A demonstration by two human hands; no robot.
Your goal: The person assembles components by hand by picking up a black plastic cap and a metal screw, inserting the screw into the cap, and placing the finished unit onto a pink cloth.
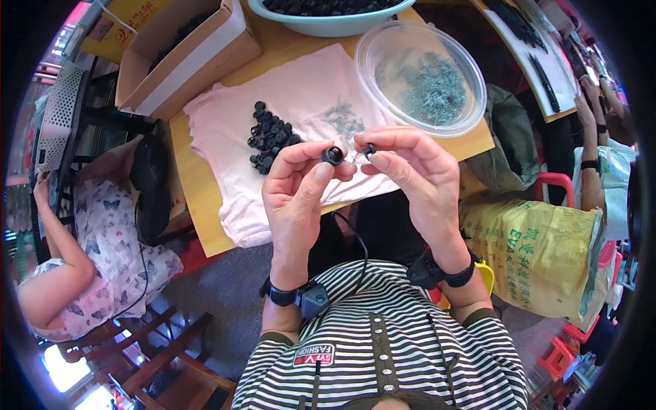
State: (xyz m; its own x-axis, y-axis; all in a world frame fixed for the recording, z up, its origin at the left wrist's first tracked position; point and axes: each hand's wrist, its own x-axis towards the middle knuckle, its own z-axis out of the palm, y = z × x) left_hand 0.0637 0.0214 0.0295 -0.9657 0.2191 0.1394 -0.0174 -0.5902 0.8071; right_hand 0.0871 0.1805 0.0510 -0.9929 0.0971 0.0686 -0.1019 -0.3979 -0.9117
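Above the near part of a pale pink cloth [307, 78], my two hands are close together. My left hand [292, 195] is closed, pinching a short hollow black plastic cylinder [333, 156] between thumb and fingers, its opening showing. In my right hand [427, 174], thumb and forefinger grip a small black plastic piece [369, 149]. A thin metal spring [357, 158] shows between the two parts; whether it touches the cylinder I cannot tell. On the cloth beyond my hands lie a heap of small black plastic pieces [272, 139] and a little pile of metal springs [344, 119].
A clear round tub [477, 113] with many springs stands at the table's right. Behind the cloth are a cardboard box [236, 51] and a light blue basin [335, 24], both holding black pieces. Other people sit left and right. A yellow sack [529, 253] stands right.
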